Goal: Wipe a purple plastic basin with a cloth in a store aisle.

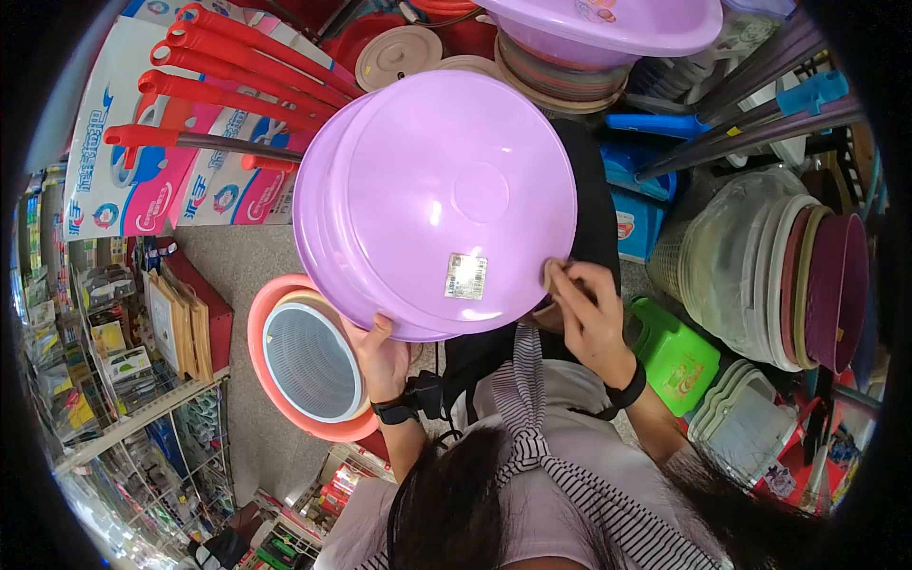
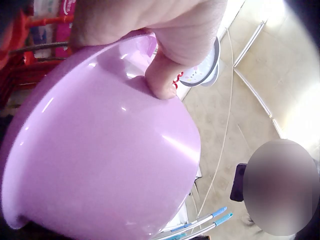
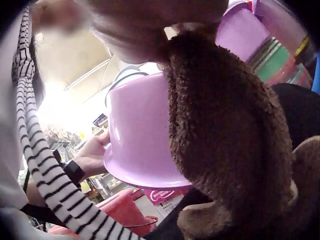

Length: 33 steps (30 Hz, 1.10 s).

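A lilac plastic basin is held bottom up in front of the body, its underside bearing a printed sticker. My left hand grips it at the near left rim; in the left wrist view the thumb presses on its glossy outer wall. By the right edge of the underside, my right hand pinches a brown fluffy cloth. The cloth hangs down beside the basin wall in the right wrist view, while the head view mostly hides it.
Left of the body stands a salmon tub with a grey strainer basket in it. Red-handled poles lean at the upper left. Stacked basins and a green plastic stool are on the right. Another lilac basin tops a stack behind.
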{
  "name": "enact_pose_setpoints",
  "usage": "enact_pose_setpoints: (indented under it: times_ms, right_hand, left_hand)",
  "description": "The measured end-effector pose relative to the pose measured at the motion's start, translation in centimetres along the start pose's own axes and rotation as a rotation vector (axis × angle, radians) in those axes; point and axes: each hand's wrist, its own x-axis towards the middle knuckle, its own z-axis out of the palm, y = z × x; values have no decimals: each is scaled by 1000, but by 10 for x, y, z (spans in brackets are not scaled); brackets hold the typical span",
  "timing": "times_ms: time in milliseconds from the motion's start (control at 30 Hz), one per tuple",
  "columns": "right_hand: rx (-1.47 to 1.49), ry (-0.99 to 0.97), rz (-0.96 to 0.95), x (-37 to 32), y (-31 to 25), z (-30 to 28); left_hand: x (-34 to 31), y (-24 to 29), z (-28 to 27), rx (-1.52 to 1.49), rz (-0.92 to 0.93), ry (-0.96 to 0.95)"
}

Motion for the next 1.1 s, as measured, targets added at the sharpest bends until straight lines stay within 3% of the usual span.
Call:
enact_pose_setpoints:
  times_ms: [67, 200, 300, 533, 867, 1100]
  right_hand:
    - [-77, -21, -149, -4, -1, 2]
    - [-72, -40, -233, -4, -19, 10]
    - [-73, -246, -316, 5, -29, 8]
    - [-248, -226, -556, 38, -50, 3]
    - [-310, -201, -582, 75, -76, 12]
    - [-321, -147, -487, 91, -87, 27]
  left_hand:
    - [0, 0, 0, -12, -1, -6]
    - [-1, -2, 1, 5, 12, 10]
    - [-1, -2, 1, 3, 0, 21]
    - [-3, 3, 4, 70, 11, 32]
    - [-5, 2, 8, 119, 10, 40]
    - [-1, 5, 19, 81, 50, 12]
